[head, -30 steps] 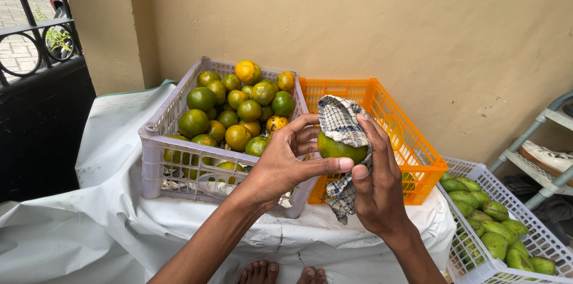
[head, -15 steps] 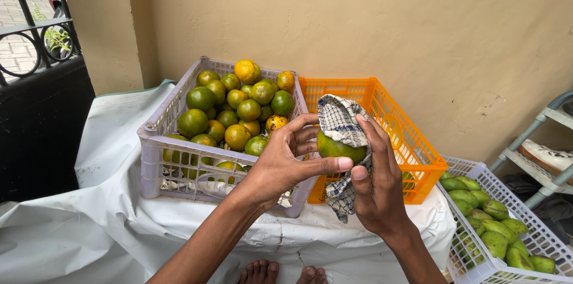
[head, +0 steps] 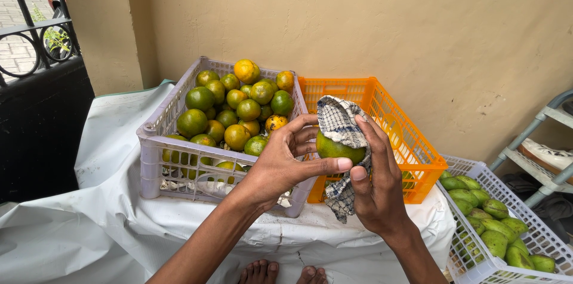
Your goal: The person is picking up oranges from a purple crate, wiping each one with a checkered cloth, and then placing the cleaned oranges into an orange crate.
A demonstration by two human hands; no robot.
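Little has moved since the earlier frames: both hands remain at the same spot in front of the crates, and only the left fingers have shifted slightly on the fruit. Left hand (head: 280,164) is closed around a green citrus fruit (head: 337,148), thumb stretched along its underside and fingers curled over its near face. Right hand (head: 376,185) is closed on a checked cloth (head: 340,126), pressing it against the top and right side of the same fruit; the cloth drapes over the fruit and its loose end hangs below the palm. Thumb tips of both hands meet just under the fruit. Fruit and cloth are held in the air, in front of the seam between two crates. Lavender plastic crate (head: 156,135), on the left, is heaped with green and yellow-orange citrus fruits (head: 239,111). Orange plastic crate (head: 412,150), on the right, touches the lavender one; most of its interior is hidden behind the hands. Both crates stand on a surface covered with a white sheet (head: 107,159). White plastic basket (head: 540,233), lower right and set lower than the sheet, holds green mangoes (head: 486,224). Bare toes (head: 280,272) show at the bottom edge. Black metal gate (head: 36,111) stands at the left, beside a beige wall (head: 388,21).
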